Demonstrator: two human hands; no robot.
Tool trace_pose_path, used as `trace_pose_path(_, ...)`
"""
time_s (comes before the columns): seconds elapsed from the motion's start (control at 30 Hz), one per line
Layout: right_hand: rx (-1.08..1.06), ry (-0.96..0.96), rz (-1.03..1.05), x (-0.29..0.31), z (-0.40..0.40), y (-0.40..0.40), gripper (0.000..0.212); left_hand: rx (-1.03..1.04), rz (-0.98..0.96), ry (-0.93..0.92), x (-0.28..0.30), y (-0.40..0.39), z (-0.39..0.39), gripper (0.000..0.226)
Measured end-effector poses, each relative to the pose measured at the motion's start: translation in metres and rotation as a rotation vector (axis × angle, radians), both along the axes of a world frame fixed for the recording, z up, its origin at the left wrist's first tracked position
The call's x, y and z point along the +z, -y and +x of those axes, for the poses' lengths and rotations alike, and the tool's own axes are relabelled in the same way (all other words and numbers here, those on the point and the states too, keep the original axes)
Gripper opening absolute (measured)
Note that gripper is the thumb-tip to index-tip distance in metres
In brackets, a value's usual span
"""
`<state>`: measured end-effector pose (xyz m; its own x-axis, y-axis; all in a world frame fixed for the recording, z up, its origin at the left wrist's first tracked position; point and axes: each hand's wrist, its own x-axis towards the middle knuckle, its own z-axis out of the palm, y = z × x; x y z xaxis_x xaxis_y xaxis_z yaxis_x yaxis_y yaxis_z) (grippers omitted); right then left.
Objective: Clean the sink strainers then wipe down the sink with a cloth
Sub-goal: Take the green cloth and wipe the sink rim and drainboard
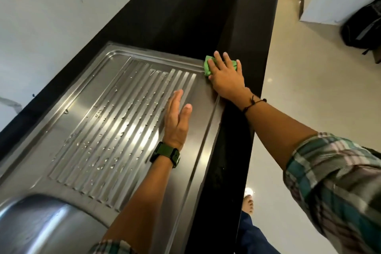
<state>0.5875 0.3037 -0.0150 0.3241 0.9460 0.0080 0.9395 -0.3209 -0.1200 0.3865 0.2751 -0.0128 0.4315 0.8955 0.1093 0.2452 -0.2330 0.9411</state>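
Head view looks down along a steel sink unit set into a black counter (243, 33). Right hand (225, 74) lies flat on a green cloth (208, 66), fingers spread and nearly straight, pressing it down at the far corner of the drainboard (115, 113), where steel meets black stone. The cloth shows only as green edges round the fingers and palm; the hand covers most of it. Spreading the fingers like that probably puts even pressure across the cloth, so it drags water along rather than bunching up.

Left hand (177, 117) hovers or rests edge-on over the ribbed part of the drainboard, nearer the body than the right hand, fingers straight and together, holding nothing. Whether it touches the steel I cannot tell. It seems to be kept there for balance during the long reach. A dark watch (167, 156) sits on that wrist, a thin cord on the right one.

Water beads stand in the grooves to the left of the left hand and toward the basin, so most of the drainboard appears unwiped; the strip by the right hand looks drier.

Basin (37, 225) curves down at the near left, below the left forearm. Only its rim and upper wall show, blurred; nothing can be seen inside it, and no strainers are in view.
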Motion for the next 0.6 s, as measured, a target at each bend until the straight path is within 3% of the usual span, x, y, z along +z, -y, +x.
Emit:
trace_pose_path(0.17, 0.055, 0.049, 0.034, 0.007, -0.022, 0.035, 0.039, 0.001, 0.001, -0.003, -0.001, 0.001, 0.000, 0.058)
trace_pose_path(0.3, 0.113, 0.007, 0.068, 0.011, -0.087, 0.088, 0.033, 0.006, 0.015, -0.004, -0.002, 0.002, 0.003, 0.059)
trace_pose_path(0.43, 0.222, -0.078, 0.055, 0.007, -0.120, 0.128, 0.045, -0.006, -0.001, 0.026, -0.003, 0.003, 0.003, 0.060)
trace_pose_path(0.6, 0.190, -0.041, 0.005, -0.002, -0.086, 0.086, 0.055, 0.017, -0.022, 0.042, -0.004, 0.003, 0.001, 0.058)
